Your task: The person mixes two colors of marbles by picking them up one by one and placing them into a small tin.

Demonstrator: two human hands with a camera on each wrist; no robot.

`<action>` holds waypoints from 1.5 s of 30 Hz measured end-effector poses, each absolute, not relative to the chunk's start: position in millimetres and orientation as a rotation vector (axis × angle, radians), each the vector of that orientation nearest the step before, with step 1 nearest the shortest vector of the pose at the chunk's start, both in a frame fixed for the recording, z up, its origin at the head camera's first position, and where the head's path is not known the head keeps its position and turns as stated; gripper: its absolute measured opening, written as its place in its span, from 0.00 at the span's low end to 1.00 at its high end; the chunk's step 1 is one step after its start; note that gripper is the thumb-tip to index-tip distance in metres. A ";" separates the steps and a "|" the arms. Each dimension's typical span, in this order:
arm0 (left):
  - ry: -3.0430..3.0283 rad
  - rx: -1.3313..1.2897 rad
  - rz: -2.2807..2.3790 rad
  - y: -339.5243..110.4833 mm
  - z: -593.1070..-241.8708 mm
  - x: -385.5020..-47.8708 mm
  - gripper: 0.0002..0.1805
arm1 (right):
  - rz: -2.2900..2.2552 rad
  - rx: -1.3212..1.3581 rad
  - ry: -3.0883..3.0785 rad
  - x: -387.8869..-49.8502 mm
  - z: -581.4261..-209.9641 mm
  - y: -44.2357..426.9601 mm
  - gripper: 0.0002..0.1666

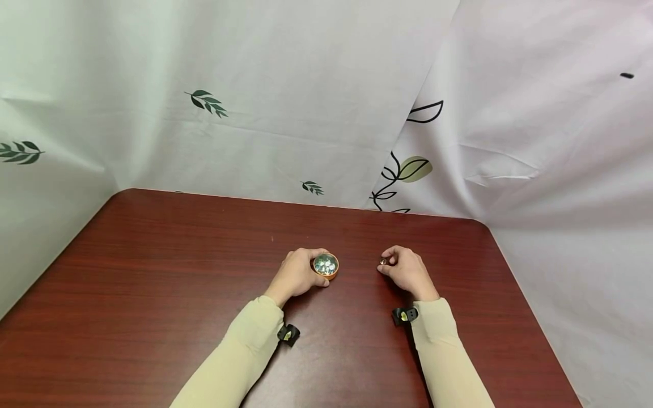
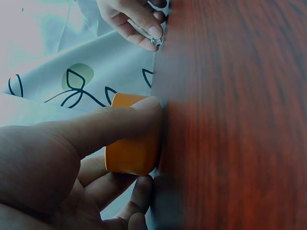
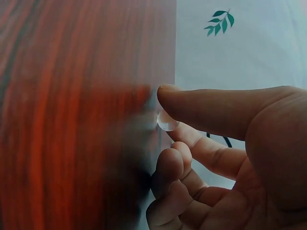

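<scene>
On the table, my left hand point(image 1: 298, 272) grips a small round orange container point(image 1: 330, 277) from its left side, thumb and fingers around the wall. Several shiny clear pieces point(image 1: 325, 264) fill the container as seen from above; they look like glass marbles. In the left wrist view the orange wall point(image 2: 132, 151) stands upright on the tabletop. To the right, my right hand point(image 1: 408, 273) pinches one clear glass marble point(image 3: 167, 121) between thumb and index finger, low at the table surface. Its other fingers are curled in. A gap of bare wood separates the two hands.
The dark red wooden table point(image 1: 168, 272) has rounded far corners. Hanging white cloth point(image 1: 285, 102) with leaf prints borders it behind and at both sides. Black wrist straps point(image 1: 289, 335) sit on both sleeves.
</scene>
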State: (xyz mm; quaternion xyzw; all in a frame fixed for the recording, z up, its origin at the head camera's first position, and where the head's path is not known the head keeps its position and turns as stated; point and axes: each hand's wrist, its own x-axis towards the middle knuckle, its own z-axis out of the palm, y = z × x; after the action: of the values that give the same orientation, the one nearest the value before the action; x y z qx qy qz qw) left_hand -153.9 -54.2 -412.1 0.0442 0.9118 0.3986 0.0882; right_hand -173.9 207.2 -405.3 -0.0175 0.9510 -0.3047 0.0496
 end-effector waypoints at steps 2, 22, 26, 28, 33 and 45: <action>2.712 0.132 1.186 -53.9 -411.9 -154.0 0.35 | -0.935 -0.051 2.891 -173.9 -405.2 207.3 0.13; 2.741 0.186 1.168 -54.9 -411.1 -154.0 0.32 | -0.923 -0.067 2.912 -175.8 -408.5 207.6 0.06; 2.742 0.189 1.169 -55.1 -411.8 -154.3 0.32 | -0.919 -0.071 2.913 -176.1 -408.8 207.8 0.06; 2.746 0.194 1.167 -55.0 -412.0 -154.5 0.32 | -0.917 -0.070 2.913 -176.1 -408.9 207.8 0.05; 2.744 0.185 1.161 -54.7 -411.6 -154.6 0.33 | -0.915 -0.067 2.910 -176.0 -408.6 207.5 0.05; 2.745 0.187 1.161 -54.9 -411.7 -155.1 0.32 | -0.920 -0.071 2.925 -176.2 -408.7 207.7 0.04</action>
State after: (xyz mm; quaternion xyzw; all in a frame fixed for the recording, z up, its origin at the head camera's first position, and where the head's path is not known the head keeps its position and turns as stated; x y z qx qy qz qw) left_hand -155.1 -54.9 -411.7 0.0623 0.9164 0.3876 0.0778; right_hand -176.2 207.7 -408.7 -0.0232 0.9530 -0.2998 0.0373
